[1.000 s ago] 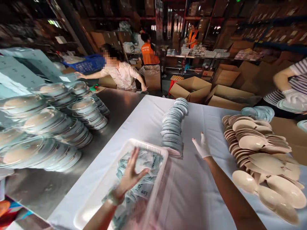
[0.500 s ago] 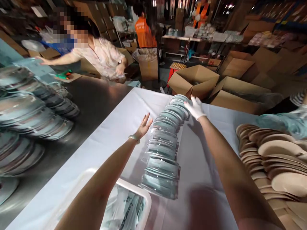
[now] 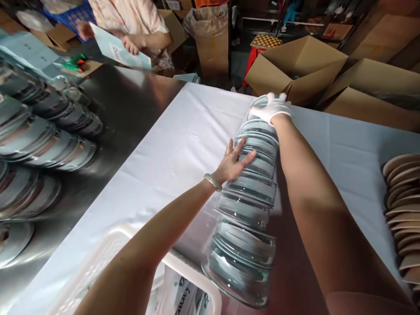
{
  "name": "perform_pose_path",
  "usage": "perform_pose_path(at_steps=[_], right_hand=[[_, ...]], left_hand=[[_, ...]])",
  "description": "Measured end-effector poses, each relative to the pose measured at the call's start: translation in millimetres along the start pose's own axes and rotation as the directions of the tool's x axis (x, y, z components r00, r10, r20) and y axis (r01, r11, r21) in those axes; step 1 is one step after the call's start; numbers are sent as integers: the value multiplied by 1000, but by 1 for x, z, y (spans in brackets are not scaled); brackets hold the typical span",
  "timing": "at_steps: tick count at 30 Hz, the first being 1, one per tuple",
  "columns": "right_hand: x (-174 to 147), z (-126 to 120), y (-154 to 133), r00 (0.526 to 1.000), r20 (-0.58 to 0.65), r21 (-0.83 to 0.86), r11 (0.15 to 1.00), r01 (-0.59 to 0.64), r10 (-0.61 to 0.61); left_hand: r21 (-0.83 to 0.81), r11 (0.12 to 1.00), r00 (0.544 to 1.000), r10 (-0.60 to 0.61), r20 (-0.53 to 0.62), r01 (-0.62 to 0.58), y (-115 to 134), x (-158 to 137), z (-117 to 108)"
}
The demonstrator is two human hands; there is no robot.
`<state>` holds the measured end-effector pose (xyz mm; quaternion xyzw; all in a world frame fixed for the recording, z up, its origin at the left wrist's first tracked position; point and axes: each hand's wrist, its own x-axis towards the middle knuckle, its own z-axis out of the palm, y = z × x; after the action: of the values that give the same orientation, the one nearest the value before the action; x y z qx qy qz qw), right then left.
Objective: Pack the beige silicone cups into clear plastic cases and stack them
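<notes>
A long row of nested clear glass dishes (image 3: 244,208) lies on its side on the white-covered table (image 3: 183,135), running away from me. My bare left hand (image 3: 234,162), with a pale bangle at its wrist, rests against the left side of the row, fingers spread. At the far end, my right hand (image 3: 274,108) in a white glove lies over the last dishes, its fingers apart. Whether it grips a rim is hidden. Below my left forearm stands a white plastic basket (image 3: 213,293) holding printed plastic packets.
Stacks of glass dishes (image 3: 42,144) lie on the dark metal table at left. Stacked light-brown plates (image 3: 402,210) sit at right. Open cartons (image 3: 298,65) stand beyond the far edge. Across the table, a person holds a printed sheet (image 3: 120,50).
My left hand has moved right onto the row of dishes. My right hand has come over its far end. The person opposite now holds up a printed sheet. The view has tilted down.
</notes>
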<state>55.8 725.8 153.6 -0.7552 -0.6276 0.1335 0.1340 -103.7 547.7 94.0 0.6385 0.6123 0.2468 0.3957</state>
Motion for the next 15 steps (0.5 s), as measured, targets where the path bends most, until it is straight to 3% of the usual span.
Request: perform_pose_path(at_steps=[2,4,7,8,9,12,15], right_hand=[[-10,-1,-6,999,44,0,1000,-22,22],[-15,-1,-5,998,55,4,1000,-7,7],[-21,1,2,996,64,-14,998,54,-53],[-23,1,4,995,72,-20,998,67,-65],[-25,1,5,994,78,-23,997,78,-76],[-33,1,7,991,94,-22,995,97,-95],[-47,1,11,988,107,-57,992,115,-109]], left_hand=[[103,994,1000,19,4,-19,2,-46,3],[248,947,977,179,120,-204,-5,-114,13],[460,765,880,292,373,-449,-24,-221,47],[507,705,859,313,405,-496,-30,-249,61],[568,661,867,302,397,-490,-35,-270,74],[688,602,914,291,284,-405,-40,-296,105],[670,616,907,332,257,-415,-36,-299,124]])
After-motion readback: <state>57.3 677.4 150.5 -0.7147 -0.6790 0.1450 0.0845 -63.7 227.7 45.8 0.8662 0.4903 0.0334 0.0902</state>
